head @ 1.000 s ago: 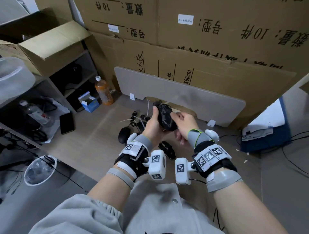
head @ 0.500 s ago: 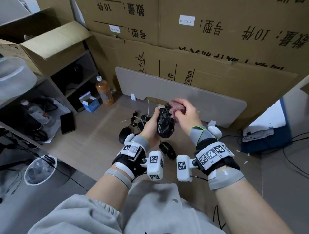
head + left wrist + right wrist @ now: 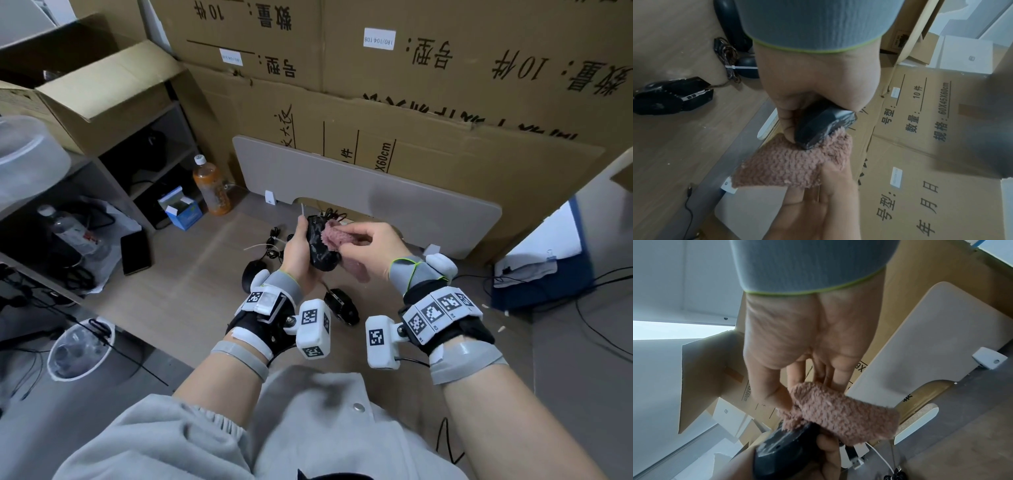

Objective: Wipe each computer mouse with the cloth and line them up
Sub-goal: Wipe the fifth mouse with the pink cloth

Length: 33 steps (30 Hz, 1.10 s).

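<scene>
My left hand [image 3: 301,246] grips a black computer mouse [image 3: 320,248] upright in the air above the floor. My right hand [image 3: 364,245] pinches a fuzzy pink cloth [image 3: 337,234] and presses it against the upper right side of that mouse. The left wrist view shows the mouse [image 3: 822,125] in my curled fingers with the cloth [image 3: 793,160] below it. The right wrist view shows the cloth [image 3: 840,412] over the mouse [image 3: 783,454]. An angular black mouse [image 3: 342,306] lies on the floor below my hands. A rounded black mouse [image 3: 251,275] lies to its left.
Bundled mouse cables [image 3: 274,240] lie on the wooden floor behind the mice. An orange drink bottle [image 3: 210,186], a small blue box [image 3: 181,212] and a black phone [image 3: 135,251] stand at the left. A grey board [image 3: 376,192] leans on stacked cardboard boxes [image 3: 411,85] behind.
My right hand has swung from below the mouse up to its top, then to its right side, bringing the pink cloth into view against it. The left hand kept holding the mouse.
</scene>
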### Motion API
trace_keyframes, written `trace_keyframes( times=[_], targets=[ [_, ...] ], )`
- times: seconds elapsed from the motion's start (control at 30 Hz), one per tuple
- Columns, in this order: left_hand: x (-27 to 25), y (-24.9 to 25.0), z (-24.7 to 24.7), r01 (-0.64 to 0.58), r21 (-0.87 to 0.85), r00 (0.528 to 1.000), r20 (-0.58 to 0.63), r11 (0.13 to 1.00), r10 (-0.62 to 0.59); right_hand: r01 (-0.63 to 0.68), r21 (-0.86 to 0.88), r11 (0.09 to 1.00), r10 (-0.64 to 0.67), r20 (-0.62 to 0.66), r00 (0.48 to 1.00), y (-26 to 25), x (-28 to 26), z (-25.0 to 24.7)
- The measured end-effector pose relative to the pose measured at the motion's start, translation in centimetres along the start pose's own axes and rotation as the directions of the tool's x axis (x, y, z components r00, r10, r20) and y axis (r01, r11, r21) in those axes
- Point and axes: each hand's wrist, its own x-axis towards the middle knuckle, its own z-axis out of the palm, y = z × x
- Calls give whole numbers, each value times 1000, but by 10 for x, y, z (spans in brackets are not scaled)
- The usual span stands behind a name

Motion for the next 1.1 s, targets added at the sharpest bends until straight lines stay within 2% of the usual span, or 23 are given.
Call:
trace_keyframes(
  times=[0.07,0.17,0.37,0.5,0.6,0.7,0.77,0.87,0.97,1.1],
  targets=[
    [3,1,-3,17,-64,1000,-23,998,-19,47,-35,998,-44,92,995,0,1,1],
    [3,3,-7,35,-88,997,-67,995,-41,80,-31,996,-75,139,987,-2,0,3],
    [-2,4,-7,43,55,993,-116,998,-37,-4,67,998,-3,103,995,-5,-3,9],
    [-8,0,-4,66,199,991,-124,978,-42,59,67,996,-67,123,990,-6,-5,15],
    [-13,4,1,10,332,995,-95,943,22,95,63,993,-97,30,995,-5,-7,20],
    [-21,10,10,-84,583,991,-33,808,127,155,62,986,-141,-192,971,-6,-8,22],
    [-26,9,12,-145,656,987,46,741,152,158,0,987,-151,-288,946,-9,-2,18],
    [-24,1,10,-198,638,980,124,744,154,95,-95,991,-121,-324,938,-7,7,10],
    [-23,-3,7,-211,561,977,133,800,164,33,-146,989,-82,-344,935,-1,10,1],
    [-20,-3,5,-208,551,977,153,808,147,3,-88,996,-23,-231,973,10,9,1]
  ],
)
